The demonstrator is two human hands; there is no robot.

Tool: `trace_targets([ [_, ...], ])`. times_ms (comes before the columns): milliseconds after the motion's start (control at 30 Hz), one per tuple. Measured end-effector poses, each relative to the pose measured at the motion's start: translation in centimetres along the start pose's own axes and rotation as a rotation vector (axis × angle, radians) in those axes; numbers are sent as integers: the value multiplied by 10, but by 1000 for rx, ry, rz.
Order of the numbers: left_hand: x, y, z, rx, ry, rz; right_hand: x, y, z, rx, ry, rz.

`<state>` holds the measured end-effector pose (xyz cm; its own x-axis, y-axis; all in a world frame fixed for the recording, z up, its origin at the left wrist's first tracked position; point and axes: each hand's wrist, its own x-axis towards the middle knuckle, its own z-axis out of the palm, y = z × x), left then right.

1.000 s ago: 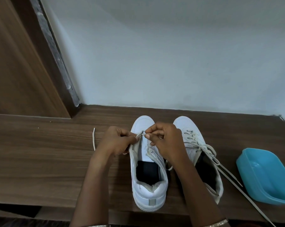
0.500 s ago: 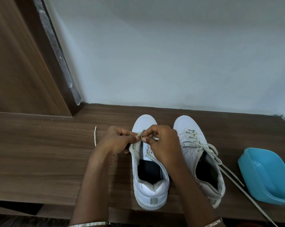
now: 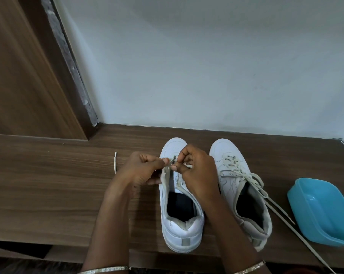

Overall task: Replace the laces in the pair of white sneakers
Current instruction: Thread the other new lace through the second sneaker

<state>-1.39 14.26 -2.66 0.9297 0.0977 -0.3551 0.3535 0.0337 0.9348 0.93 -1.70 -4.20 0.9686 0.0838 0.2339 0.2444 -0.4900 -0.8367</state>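
Observation:
Two white sneakers stand side by side on the wooden table, toes toward the wall. The left sneaker (image 3: 182, 228) has hardly any lacing visible. My left hand (image 3: 141, 169) pinches its left eyelet flap near the toe. My right hand (image 3: 198, 171) pinches a lace end (image 3: 188, 166) right at that flap, over the tongue. A loose end of the lace (image 3: 115, 162) sticks out left of my left hand. The right sneaker (image 3: 242, 186) is laced with a grey-white lace (image 3: 276, 204) whose ends trail off toward the table's front right.
A light blue plastic tub (image 3: 323, 210) sits at the table's right edge, close to the trailing lace. A wall runs behind the table (image 3: 48, 190) and a wooden panel (image 3: 23, 76) stands at the back left. The front edge is just under my wrists.
Both hands have stayed at the left sneaker's front eyelets with only small finger movements. The view has shifted slightly.

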Motion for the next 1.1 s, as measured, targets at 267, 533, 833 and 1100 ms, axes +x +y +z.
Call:
trace_targets([
  [267,2,-3,5,58,74,77,0,0,-5,65,47,36],
  [533,4,0,8,209,122,121,5,2,-12,148,-117,95],
  [833,-8,20,-20,-653,280,191,5,5,-9,-11,-112,3],
  [1100,-9,11,-28,425,295,421,7,3,-9,-53,-103,9],
])
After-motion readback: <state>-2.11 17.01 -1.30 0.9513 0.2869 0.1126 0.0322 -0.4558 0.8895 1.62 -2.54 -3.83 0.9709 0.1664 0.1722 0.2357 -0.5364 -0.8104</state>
